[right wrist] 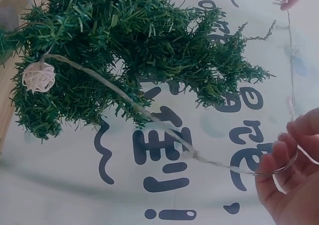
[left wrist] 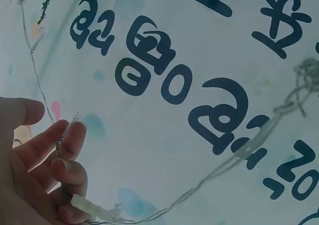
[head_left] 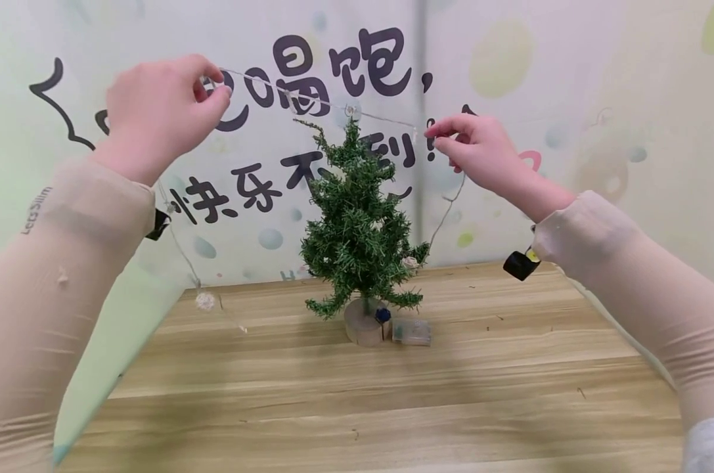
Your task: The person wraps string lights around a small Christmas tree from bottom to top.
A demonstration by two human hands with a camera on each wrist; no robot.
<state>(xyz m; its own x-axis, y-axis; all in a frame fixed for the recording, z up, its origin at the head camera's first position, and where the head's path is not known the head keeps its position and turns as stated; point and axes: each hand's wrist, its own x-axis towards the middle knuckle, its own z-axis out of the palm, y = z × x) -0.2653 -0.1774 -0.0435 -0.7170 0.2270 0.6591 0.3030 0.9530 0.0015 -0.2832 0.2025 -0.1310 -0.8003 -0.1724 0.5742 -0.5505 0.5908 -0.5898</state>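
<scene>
A thin light string (head_left: 386, 119) is stretched across the top of a small green artificial tree (head_left: 357, 230). My left hand (head_left: 161, 105), up at the left, pinches one part of it. Lower on the right, my right hand (head_left: 481, 148) holds another part, and the wire runs over its curled fingers (right wrist: 281, 160) in the right wrist view. From the left hand a length hangs down to a pale woven ball (head_left: 205, 301) just above the table. Another length drops from the right hand to a second woven ball (right wrist: 39, 77) against the lower branches.
The tree's round wooden base (head_left: 362, 327) stands on a wood-grain table (head_left: 309, 407), with a small dark blue piece (head_left: 383, 315) at its side. Beside it lies a clear plastic box (head_left: 412, 332). Behind rises a printed wall (head_left: 504, 59) with large dark characters.
</scene>
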